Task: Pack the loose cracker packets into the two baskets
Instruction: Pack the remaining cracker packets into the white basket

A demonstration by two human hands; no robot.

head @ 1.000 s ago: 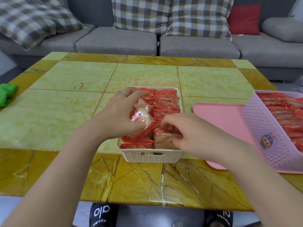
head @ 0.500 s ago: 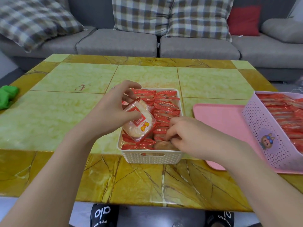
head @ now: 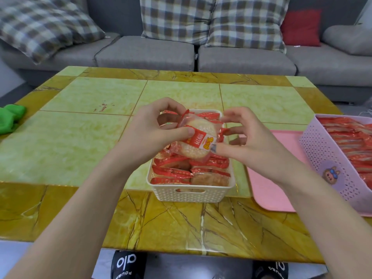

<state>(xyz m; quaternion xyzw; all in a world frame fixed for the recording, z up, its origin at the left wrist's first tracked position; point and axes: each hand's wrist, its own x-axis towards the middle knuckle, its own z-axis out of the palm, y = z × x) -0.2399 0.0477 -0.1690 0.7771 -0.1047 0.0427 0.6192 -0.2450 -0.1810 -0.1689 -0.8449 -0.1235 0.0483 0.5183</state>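
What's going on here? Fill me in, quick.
A person is packing cracker packets into baskets. Both hands hold one packet above the white basket, which is nearly full: the left hand grips it and the right hand pinches its other side. The purple basket, also holding packets, sits on a pink tray to the right.

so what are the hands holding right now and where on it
One cracker packet, lifted above the white basket. The left hand pinches its left side, thumb on the front; the right hand grips its right edge, thumb at the lower right corner.
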